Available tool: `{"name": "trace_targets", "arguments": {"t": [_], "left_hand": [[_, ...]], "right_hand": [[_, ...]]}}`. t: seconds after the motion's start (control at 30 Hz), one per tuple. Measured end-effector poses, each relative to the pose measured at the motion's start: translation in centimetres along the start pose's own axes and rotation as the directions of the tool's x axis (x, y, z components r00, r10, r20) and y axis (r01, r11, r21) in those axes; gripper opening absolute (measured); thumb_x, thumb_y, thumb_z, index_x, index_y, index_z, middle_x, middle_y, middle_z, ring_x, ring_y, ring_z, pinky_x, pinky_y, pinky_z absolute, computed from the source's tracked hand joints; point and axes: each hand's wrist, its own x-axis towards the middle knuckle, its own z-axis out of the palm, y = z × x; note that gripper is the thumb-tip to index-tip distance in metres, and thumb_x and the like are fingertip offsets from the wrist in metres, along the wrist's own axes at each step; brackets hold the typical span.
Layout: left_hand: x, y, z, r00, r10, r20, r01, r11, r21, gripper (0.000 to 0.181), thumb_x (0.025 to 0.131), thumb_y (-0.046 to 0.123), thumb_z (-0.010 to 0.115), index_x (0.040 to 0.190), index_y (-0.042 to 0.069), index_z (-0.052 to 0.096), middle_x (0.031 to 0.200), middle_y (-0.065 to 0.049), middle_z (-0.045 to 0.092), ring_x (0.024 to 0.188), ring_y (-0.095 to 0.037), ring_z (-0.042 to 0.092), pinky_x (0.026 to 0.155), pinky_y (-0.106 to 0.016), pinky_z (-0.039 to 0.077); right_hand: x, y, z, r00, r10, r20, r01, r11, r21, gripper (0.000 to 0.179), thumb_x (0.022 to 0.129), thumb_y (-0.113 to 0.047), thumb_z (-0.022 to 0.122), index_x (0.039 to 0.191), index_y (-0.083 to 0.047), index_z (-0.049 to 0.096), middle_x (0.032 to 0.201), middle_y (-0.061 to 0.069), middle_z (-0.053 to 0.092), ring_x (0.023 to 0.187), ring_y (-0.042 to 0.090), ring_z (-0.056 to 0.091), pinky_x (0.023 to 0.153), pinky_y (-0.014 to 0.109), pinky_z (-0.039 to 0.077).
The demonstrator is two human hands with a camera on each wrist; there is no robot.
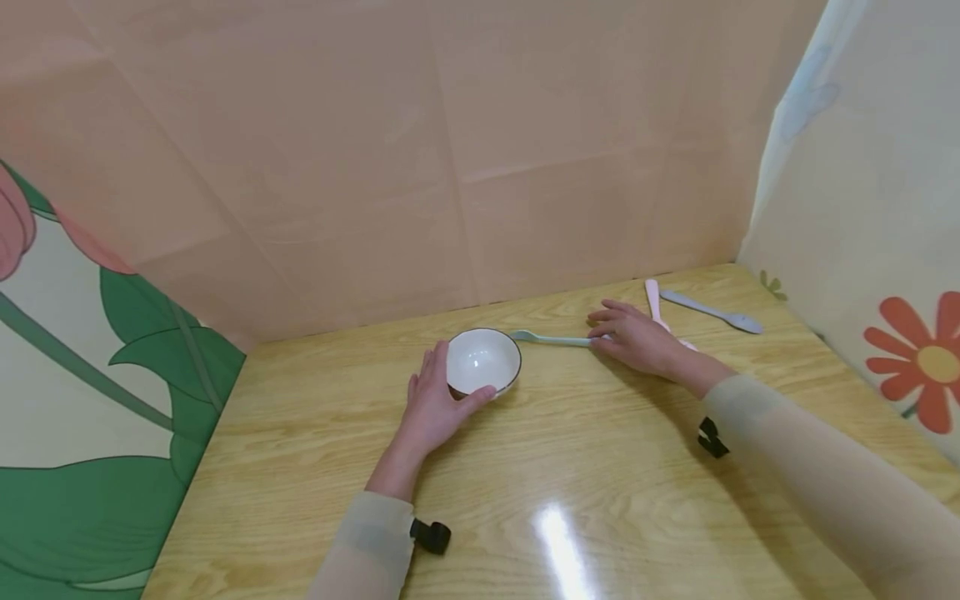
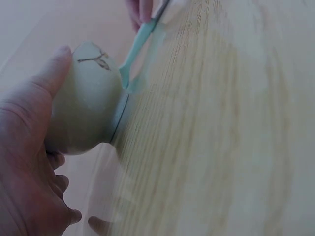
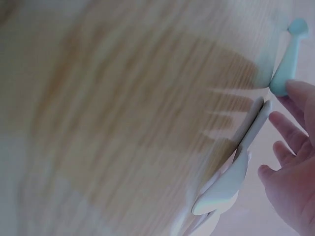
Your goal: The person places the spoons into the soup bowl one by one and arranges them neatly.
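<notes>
A white bowl with a dark rim stands upright on the table. My left hand holds its left side, thumb at the near rim. The bowl's outside carries a small brown sprig in the left wrist view, where the left hand has its thumb along the wall. Right of the bowl, a mint-green spoon lies with its small head close to the rim. My right hand pinches its handle end between thumb and index finger, as the right wrist view shows on the spoon; the other fingers are spread.
A pink spoon, partly behind the right hand, and a grey-purple spoon lie at the back right of the wooden table. A peach-coloured backdrop rises at the table's far edge. A flower-printed sheet borders the right side.
</notes>
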Motion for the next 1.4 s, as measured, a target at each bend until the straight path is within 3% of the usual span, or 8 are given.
{"name": "trace_targets", "arguments": {"t": [0.1,0.33,0.53,0.67,0.8,1.03,1.23,1.4], "left_hand": [[0.0,0.0,0.0,1.0,0.01,-0.009,-0.009,1.0,0.002,0.118,0.092,0.065,0.083,0.174,0.007,0.021,0.178,-0.022,0.029,0.169,-0.04,0.012,0.132,-0.068,0.01],[0.0,0.0,0.0,1.0,0.008,-0.013,-0.008,1.0,-0.003,0.119,0.092,0.065,0.083,0.175,0.007,0.02,0.179,-0.021,0.027,0.169,-0.039,0.012,0.132,-0.068,0.009],[0.1,0.0,0.1,1.0,0.002,-0.007,-0.002,1.0,-0.004,0.121,0.092,0.067,0.083,0.175,0.007,0.019,0.179,-0.02,0.027,0.169,-0.038,0.012,0.132,-0.066,0.009],[0.2,-0.2,0.1,1.0,-0.001,-0.008,0.001,1.0,-0.006,0.12,0.091,0.067,0.083,0.175,0.009,0.019,0.179,-0.019,0.028,0.169,-0.037,0.011,0.132,-0.065,0.008],[0.1,-0.2,0.1,1.0,-0.001,-0.013,0.001,1.0,-0.006,0.12,0.091,0.067,0.083,0.176,0.011,0.019,0.179,-0.02,0.028,0.169,-0.037,0.011,0.133,-0.065,0.008],[-0.1,-0.1,0.1,1.0,0.0,-0.005,0.0,1.0,-0.015,0.12,0.091,0.068,0.082,0.176,0.011,0.018,0.179,-0.02,0.028,0.169,-0.038,0.01,0.132,-0.066,0.008],[0.0,-0.1,0.2,1.0,0.011,-0.011,-0.011,1.0,-0.014,0.12,0.092,0.066,0.083,0.175,0.009,0.019,0.178,-0.021,0.029,0.168,-0.041,0.012,0.132,-0.067,0.009],[0.0,-0.1,0.2,1.0,0.008,-0.004,-0.008,1.0,-0.014,0.121,0.092,0.066,0.083,0.175,0.007,0.019,0.179,-0.02,0.026,0.169,-0.04,0.012,0.132,-0.067,0.009]], "right_hand": [[0.2,-0.2,0.0,1.0,-0.022,-0.014,0.021,0.999,-0.028,0.017,0.104,-0.009,0.076,0.117,0.0,0.083,0.145,0.029,0.066,0.152,0.059,0.039,0.126,0.07,0.026],[0.5,-0.4,0.0,1.0,-0.007,-0.006,0.007,0.999,-0.043,0.016,0.102,-0.012,0.08,0.114,-0.003,0.083,0.147,0.031,0.064,0.153,0.059,0.038,0.126,0.071,0.026],[0.7,0.0,0.1,0.996,0.082,-0.034,-0.079,0.994,0.078,0.023,0.106,-0.016,0.077,0.12,0.002,0.079,0.15,0.031,0.061,0.154,0.058,0.036,0.126,0.071,0.027],[0.7,0.0,-0.3,0.986,0.156,-0.059,-0.137,0.959,0.246,0.023,0.11,-0.018,0.072,0.119,0.003,0.076,0.152,0.032,0.06,0.156,0.057,0.033,0.126,0.07,0.026],[0.6,-0.6,-1.1,0.972,0.225,-0.063,-0.185,0.906,0.381,0.021,0.113,-0.021,0.067,0.118,-0.001,0.073,0.155,0.028,0.059,0.161,0.051,0.029,0.126,0.069,0.028],[0.7,-1.6,-1.9,0.957,0.279,-0.077,-0.22,0.874,0.433,0.035,0.115,-0.034,0.064,0.132,-0.004,0.071,0.157,0.021,0.06,0.155,0.044,0.044,0.124,0.069,0.031],[1.3,-2.2,-2.3,0.947,0.31,-0.09,-0.221,0.826,0.519,0.04,0.115,-0.039,0.063,0.13,-0.002,0.068,0.156,0.022,0.061,0.157,0.049,0.039,0.127,0.068,0.028],[1.8,-2.9,-2.9,0.929,0.353,-0.111,-0.238,0.801,0.55,0.043,0.114,-0.04,0.063,0.131,0.0,0.066,0.141,0.022,0.068,0.141,0.04,0.059,0.118,0.055,0.044]]}}
